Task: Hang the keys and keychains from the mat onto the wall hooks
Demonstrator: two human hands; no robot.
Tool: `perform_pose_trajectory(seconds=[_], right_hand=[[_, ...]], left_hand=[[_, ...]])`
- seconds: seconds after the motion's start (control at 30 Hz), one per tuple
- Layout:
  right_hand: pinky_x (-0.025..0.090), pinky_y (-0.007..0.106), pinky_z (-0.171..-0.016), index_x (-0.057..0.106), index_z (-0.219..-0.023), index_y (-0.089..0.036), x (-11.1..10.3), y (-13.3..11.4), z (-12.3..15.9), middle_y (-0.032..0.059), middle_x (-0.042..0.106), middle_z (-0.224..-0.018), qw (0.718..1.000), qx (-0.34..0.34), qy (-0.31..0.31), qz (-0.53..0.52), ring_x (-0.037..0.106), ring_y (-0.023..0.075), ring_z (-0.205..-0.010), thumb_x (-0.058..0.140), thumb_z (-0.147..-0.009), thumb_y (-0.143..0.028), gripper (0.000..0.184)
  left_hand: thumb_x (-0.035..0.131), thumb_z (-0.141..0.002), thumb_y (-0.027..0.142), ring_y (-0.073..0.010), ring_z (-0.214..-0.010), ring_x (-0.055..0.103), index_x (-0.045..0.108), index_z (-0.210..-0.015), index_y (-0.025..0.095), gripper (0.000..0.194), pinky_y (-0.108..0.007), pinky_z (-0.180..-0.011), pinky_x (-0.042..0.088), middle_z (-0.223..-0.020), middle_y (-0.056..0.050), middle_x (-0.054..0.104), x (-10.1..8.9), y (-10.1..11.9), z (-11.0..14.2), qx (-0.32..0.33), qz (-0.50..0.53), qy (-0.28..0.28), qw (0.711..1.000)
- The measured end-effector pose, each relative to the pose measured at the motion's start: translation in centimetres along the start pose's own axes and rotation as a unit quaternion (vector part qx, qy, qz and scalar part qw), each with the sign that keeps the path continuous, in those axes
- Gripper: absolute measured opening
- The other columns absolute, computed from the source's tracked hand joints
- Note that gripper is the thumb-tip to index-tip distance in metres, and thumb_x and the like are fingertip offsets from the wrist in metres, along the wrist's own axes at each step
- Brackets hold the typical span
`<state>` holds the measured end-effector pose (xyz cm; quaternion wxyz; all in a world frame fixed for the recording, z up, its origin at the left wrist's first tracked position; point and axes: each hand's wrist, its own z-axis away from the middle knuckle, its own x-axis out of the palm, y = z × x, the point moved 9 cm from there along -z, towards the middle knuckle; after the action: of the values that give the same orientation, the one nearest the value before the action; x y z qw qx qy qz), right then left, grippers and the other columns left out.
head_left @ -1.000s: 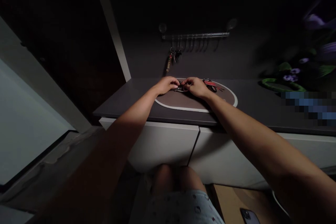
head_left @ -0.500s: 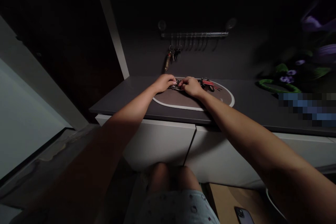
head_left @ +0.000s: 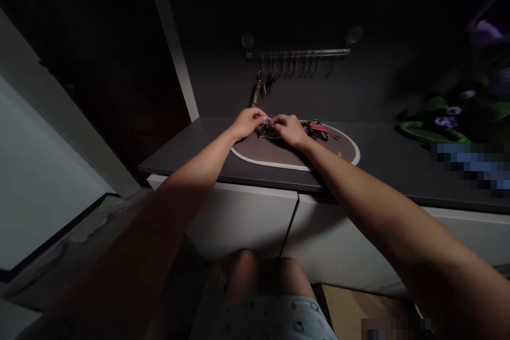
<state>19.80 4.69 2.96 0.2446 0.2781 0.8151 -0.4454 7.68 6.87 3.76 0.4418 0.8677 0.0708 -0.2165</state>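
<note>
My left hand (head_left: 247, 122) and my right hand (head_left: 290, 128) meet just above a brown oval mat with a pale rim (head_left: 295, 166). Fingertips of both hands pinch the upper part of a small bunch of keys (head_left: 264, 130), whose lower part hangs at or rests on the mat. Fingers hide much of the bunch. Just right of my right hand lies a second bunch with a red strap or tag (head_left: 319, 127) and dark pieces.
A clear hook rail (head_left: 298, 53) is fixed to the dark wall; keys with a lettered strap (head_left: 256, 93) hang at its left. Purple flowers (head_left: 447, 117) and a green ring (head_left: 434, 135) stand right on the dark counter (head_left: 179, 143). White cabinet doors (head_left: 247, 212) lie below.
Both hands have lifted slightly off the mat, with the small bunch of keys raised between their fingertips. The view has shifted a little.
</note>
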Motion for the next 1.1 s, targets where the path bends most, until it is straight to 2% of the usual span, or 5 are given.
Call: perform_pose_trajectory(seconds=[0.2,0.37,0.7,0.97,1.1], right_hand=[[0.045,0.024,-0.061,0.061,-0.092,-0.017,-0.1,0.1,0.0,0.0010,0.060,-0.075,0.992,0.029,0.014,-0.124,0.049,0.0094,-0.058,0.053,-0.073,-0.023,0.022],[0.043,0.021,-0.051,0.061,-0.082,-0.016,0.1,0.0,0.2,0.0004,0.058,-0.072,0.979,0.050,0.006,-0.197,0.046,0.0074,-0.053,0.053,-0.073,-0.025,0.014],[0.041,0.019,-0.045,0.060,-0.075,-0.016,-0.1,-0.5,0.5,-0.0019,0.053,-0.064,0.960,0.061,0.004,-0.274,0.044,0.0072,-0.051,0.056,-0.071,-0.028,0.013],[0.041,0.020,-0.046,0.059,-0.074,-0.016,-0.3,-0.6,0.4,-0.0031,0.054,-0.063,0.958,0.047,0.014,-0.282,0.044,0.0073,-0.050,0.059,-0.068,-0.035,0.019],[0.041,0.020,-0.049,0.058,-0.074,-0.017,-1.2,-0.6,0.3,-0.0028,0.054,-0.063,0.959,0.041,0.040,-0.279,0.046,0.0084,-0.053,0.058,-0.069,-0.036,0.020]], left_hand=[[0.057,-0.074,0.027,-0.0090,-0.062,0.050,0.061,-0.078,0.011,0.017,-0.023,-0.062,0.040,-0.068,-0.001,0.059,-0.4,-0.3,-0.1,-0.020,0.055,0.027,0.998],[0.060,-0.072,0.028,-0.0088,-0.062,0.050,0.061,-0.079,0.012,0.018,-0.022,-0.059,0.039,-0.070,-0.001,0.060,-0.6,-0.3,0.0,-0.039,0.095,0.045,0.994],[0.062,-0.069,0.030,-0.0082,-0.062,0.050,0.063,-0.080,0.012,0.021,-0.021,-0.059,0.039,-0.073,-0.002,0.063,-0.7,0.3,0.3,-0.048,0.129,0.061,0.989],[0.063,-0.067,0.036,-0.0097,-0.064,0.053,0.063,-0.080,0.013,0.026,-0.023,-0.060,0.040,-0.074,-0.002,0.063,-0.5,0.4,0.3,-0.054,0.130,0.068,0.988],[0.065,-0.066,0.034,-0.0101,-0.062,0.052,0.065,-0.078,0.014,0.023,-0.023,-0.058,0.039,-0.069,-0.001,0.063,-0.4,0.7,0.2,-0.087,0.130,0.075,0.985]])
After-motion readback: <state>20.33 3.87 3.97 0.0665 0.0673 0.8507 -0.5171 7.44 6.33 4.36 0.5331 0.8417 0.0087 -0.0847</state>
